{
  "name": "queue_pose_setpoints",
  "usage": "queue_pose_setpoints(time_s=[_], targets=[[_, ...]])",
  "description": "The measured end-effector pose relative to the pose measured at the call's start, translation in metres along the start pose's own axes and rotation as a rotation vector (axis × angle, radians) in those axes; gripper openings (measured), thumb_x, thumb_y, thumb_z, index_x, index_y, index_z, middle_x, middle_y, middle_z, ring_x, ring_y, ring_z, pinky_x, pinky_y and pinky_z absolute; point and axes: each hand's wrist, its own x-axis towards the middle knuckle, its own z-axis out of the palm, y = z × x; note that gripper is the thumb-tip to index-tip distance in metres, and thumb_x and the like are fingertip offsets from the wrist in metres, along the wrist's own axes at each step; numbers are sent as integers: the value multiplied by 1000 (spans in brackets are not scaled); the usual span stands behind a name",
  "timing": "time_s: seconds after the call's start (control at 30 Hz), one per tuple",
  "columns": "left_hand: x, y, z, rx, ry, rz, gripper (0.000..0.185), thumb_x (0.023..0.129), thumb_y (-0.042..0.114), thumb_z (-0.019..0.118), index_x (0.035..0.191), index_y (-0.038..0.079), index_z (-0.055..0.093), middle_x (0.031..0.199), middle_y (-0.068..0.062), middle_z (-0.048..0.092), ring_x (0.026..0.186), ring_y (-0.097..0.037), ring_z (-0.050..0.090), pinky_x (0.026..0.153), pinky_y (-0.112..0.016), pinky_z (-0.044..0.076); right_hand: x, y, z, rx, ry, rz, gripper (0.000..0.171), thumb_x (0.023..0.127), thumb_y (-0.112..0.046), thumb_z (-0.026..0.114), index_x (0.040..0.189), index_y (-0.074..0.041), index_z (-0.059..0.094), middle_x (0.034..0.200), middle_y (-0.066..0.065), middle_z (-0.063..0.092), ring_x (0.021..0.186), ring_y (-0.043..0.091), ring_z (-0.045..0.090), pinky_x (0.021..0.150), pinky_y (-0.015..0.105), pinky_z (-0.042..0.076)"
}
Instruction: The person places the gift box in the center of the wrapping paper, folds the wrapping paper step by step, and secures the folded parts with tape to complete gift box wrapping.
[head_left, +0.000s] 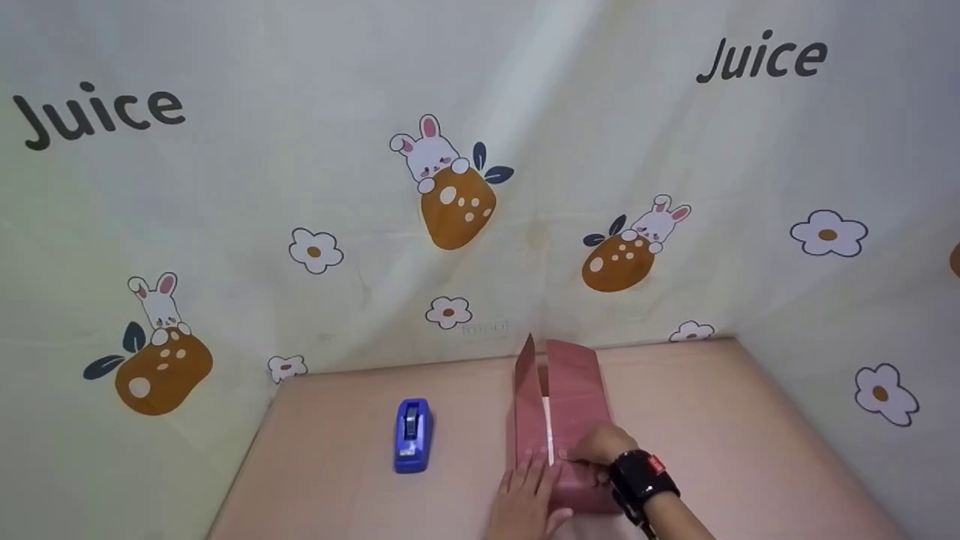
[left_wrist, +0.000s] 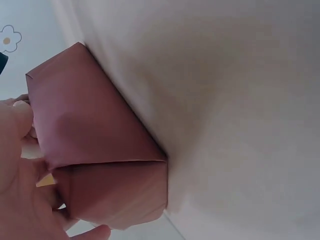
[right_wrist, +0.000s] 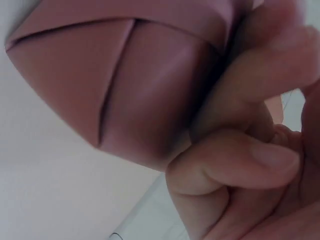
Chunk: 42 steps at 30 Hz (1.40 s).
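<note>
A box-shaped parcel in dusty-red wrapping paper [head_left: 577, 397] lies lengthwise on the table, its near end folded over. At the far end two paper flaps stand up, and a narrow pale strip shows in the gap between the paper edges. My left hand [head_left: 523, 495] rests with fairly straight fingers on the near left part of the paper. On the other side of the gap, my right hand [head_left: 604, 448] touches the top with curled fingers. Close up, folded creases show on the parcel's end [right_wrist: 135, 85] beside those curled fingers; whether the fingertips pinch anything is hidden.
A blue tape dispenser [head_left: 412, 435] stands left of the parcel on the pinkish table [head_left: 337, 450]. Behind the table hangs a pale printed curtain [head_left: 360, 187] with rabbits and flowers. A black strap with a camera [head_left: 641, 476] is on the right wrist.
</note>
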Motion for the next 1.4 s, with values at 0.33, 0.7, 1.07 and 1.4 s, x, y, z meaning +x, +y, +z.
queue_pose_setpoints(time_s=[0.33, 0.7, 1.07, 1.4], targets=[[-4, -7, 13, -75, 128, 69, 57, 89, 54, 37, 133, 17, 43, 138, -7, 45, 123, -25, 45, 91, -35, 45, -2, 25, 3, 126, 97, -234, 40, 85, -36, 58, 59, -6, 57, 41, -2, 52, 31, 5, 42, 32, 19, 35], [-6, -17, 2, -585, 5, -48, 61, 92, 44, 43, 140, 8, 32, 147, -17, 25, 131, -42, 26, 100, -55, 33, -19, 50, 5, 253, 330, -198, 31, 79, -15, 66, 102, 0, 52, 89, 11, 49, 71, 13, 44, 59, 21, 37], [-2, -16, -2, -1121, -56, -459, 72, 87, 31, 56, 136, -10, 24, 136, -31, 35, 126, -44, 34, 103, -55, 27, -22, 58, 18, 246, 213, -140, 57, 91, -29, 51, 137, 0, 33, 137, 30, 34, 123, 47, 36, 99, 56, 32], [-2, -14, 0, -1136, -25, -492, 62, 88, 27, 55, 130, -12, 31, 130, -33, 40, 123, -46, 36, 101, -56, 29, -22, 57, 25, 278, 232, -135, 62, 91, -21, 50, 136, 12, 21, 137, 34, 31, 127, 47, 30, 102, 57, 28]])
